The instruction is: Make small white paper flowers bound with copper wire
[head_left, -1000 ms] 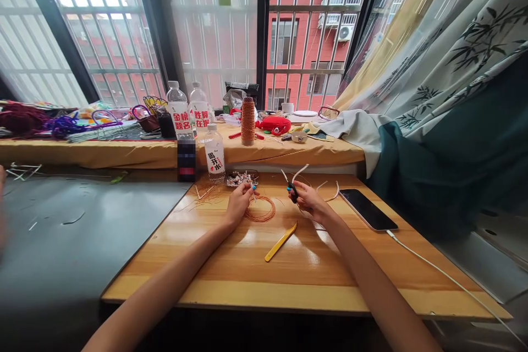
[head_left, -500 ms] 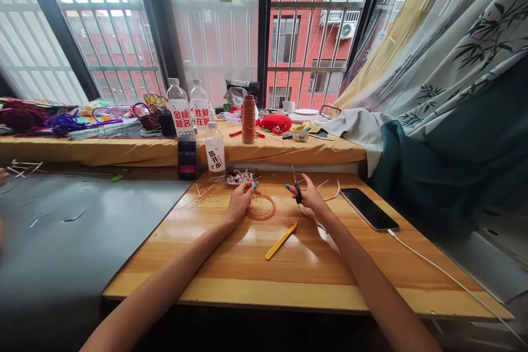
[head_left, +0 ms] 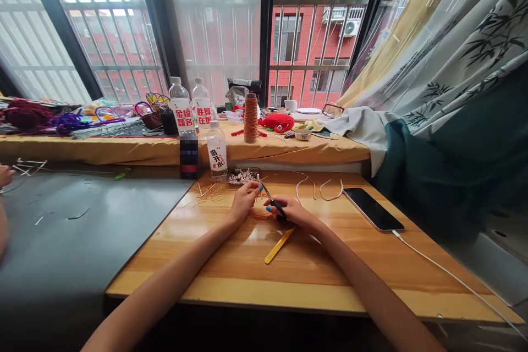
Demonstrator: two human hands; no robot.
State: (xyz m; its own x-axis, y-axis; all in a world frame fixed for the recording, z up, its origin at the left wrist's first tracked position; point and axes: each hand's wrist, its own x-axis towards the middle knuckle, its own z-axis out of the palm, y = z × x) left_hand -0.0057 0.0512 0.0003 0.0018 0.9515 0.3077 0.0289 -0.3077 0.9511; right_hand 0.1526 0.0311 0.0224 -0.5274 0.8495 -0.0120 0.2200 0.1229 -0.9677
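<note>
Barred windows and a cluttered sill back the wooden table (head_left: 330,264). Since a second ago the right hand (head_left: 295,213) has swung its black-handled scissors (head_left: 273,203) from 1 o'clock in toward the left hand (head_left: 244,202), their tips now meeting just above the copper wire coil (head_left: 259,212). Left grip is pinching a fine wire end; right grip is pressed around the scissors' handles. At 6 o'clock, just below, lies a yellow stick (head_left: 280,245).

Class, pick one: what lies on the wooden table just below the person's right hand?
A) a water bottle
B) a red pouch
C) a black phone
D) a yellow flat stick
D: the yellow flat stick lies on the wooden table just under the right hand, which grips small black-handled scissors.
</note>
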